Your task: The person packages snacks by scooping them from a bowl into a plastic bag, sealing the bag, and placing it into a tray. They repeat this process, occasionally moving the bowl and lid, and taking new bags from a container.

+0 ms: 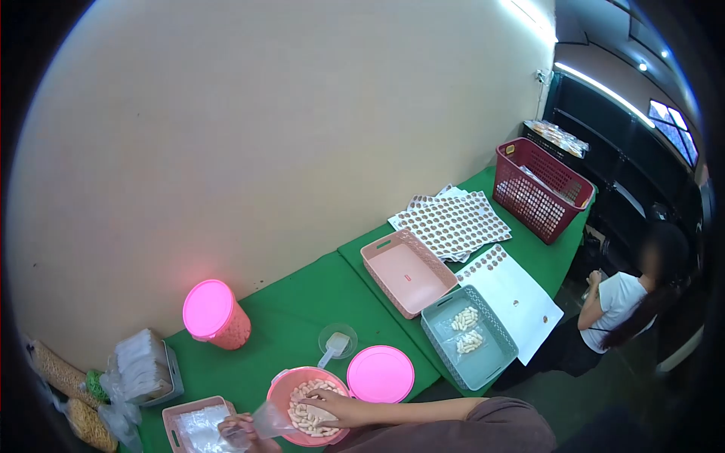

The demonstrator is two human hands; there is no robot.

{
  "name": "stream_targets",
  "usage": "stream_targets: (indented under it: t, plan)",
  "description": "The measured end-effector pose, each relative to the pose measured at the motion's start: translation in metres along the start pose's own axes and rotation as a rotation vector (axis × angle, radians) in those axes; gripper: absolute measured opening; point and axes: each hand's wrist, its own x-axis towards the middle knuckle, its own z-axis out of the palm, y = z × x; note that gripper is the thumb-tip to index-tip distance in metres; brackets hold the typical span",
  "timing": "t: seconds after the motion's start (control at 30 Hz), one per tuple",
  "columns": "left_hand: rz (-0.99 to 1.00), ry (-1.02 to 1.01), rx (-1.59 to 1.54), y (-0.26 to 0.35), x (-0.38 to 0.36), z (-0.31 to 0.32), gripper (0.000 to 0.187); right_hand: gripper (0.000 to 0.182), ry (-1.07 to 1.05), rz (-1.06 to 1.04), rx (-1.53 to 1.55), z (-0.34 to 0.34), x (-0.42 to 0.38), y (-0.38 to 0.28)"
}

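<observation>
My right hand [332,408] reaches into a pink tub [279,386] of pale, finger-shaped pieces [302,419]. Its fingers rest among the pieces, and whether they grip any is hidden. At the tub's left side, my left hand [245,432] holds a clear plastic bag [270,420] by its edge, with the bag's mouth by the tub's rim. A shallow pink basket [172,423] with flat clear bags stands left of that hand. Behind the tub lie a round pink lid [381,374] and a clear dish [337,341] with a white scoop.
A teal basket [487,365] holds two filled bags; an empty pink basket [408,275] adjoins it. Sticker sheets [457,223], a maroon basket [540,192] and a lidded pink tub [219,317] stand on the green table [287,302]. Another person [619,302] is at right.
</observation>
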Motion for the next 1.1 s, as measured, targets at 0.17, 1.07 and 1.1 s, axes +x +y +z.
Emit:
stream_targets:
  t: [0.17, 1.07, 1.1]
  plan:
    - [0.217, 0.056, 0.978, -0.008, 0.020, -0.017, 0.038, 0.042, -0.086, 0.043, -0.020, 0.011, 0.026, 0.021]
    - [-0.596, -0.232, 0.523, -0.061, 0.007, 0.040, 0.039, 0.035, -0.295, 0.004, -0.444, 0.015, 0.056, 0.063]
    - [-0.590, -0.249, 0.501, -0.063, 0.007, 0.040, 0.039, 0.027, -0.277, -0.041, -0.585, 0.011, 0.056, 0.064]
